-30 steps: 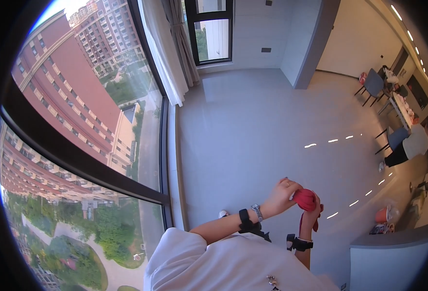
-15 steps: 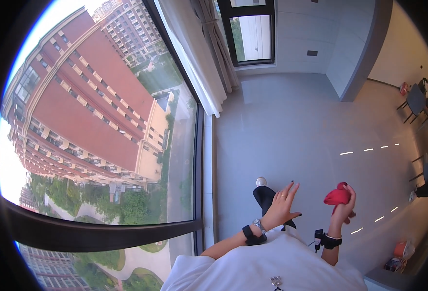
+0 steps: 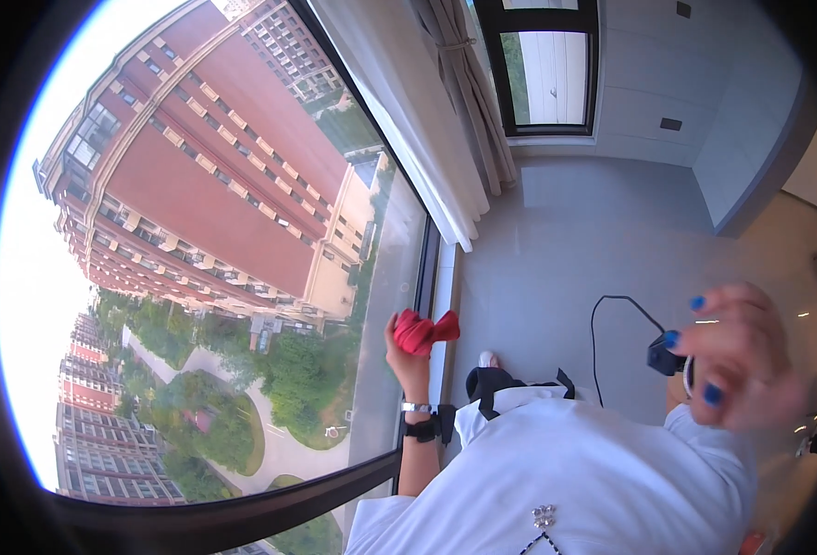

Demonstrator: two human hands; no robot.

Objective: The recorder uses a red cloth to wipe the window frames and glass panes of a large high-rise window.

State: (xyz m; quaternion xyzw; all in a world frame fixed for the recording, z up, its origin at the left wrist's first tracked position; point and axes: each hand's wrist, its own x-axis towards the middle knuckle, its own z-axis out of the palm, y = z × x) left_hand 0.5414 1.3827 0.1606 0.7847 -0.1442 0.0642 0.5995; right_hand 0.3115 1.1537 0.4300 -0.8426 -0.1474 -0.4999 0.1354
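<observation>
At the window side, my left hand (image 3: 406,364) is raised with its fingers wrapped around a bunched red cloth (image 3: 418,333). One twisted end of the cloth sticks out to the right. A silver watch and a black strap sit on that wrist. Large and close on the right is my right hand (image 3: 751,356), smeared by motion. Its blue-nailed fingers are bent and apart, and nothing shows in them. A black device (image 3: 663,353) with a thin looping cable is at the right wrist.
A tall window (image 3: 270,370) fills the left, with buildings and trees outside. White and grey curtains (image 3: 418,120) hang at its far end. Ahead lies a glossy grey floor (image 3: 575,231), with a smaller window (image 3: 545,79) and a wall edge (image 3: 769,171) beyond. Dark furniture stands at the far right.
The red cloth has passed from my right hand to my left hand. My left hand has moved left to the window; the right has come up and outward. The view has turned left.
</observation>
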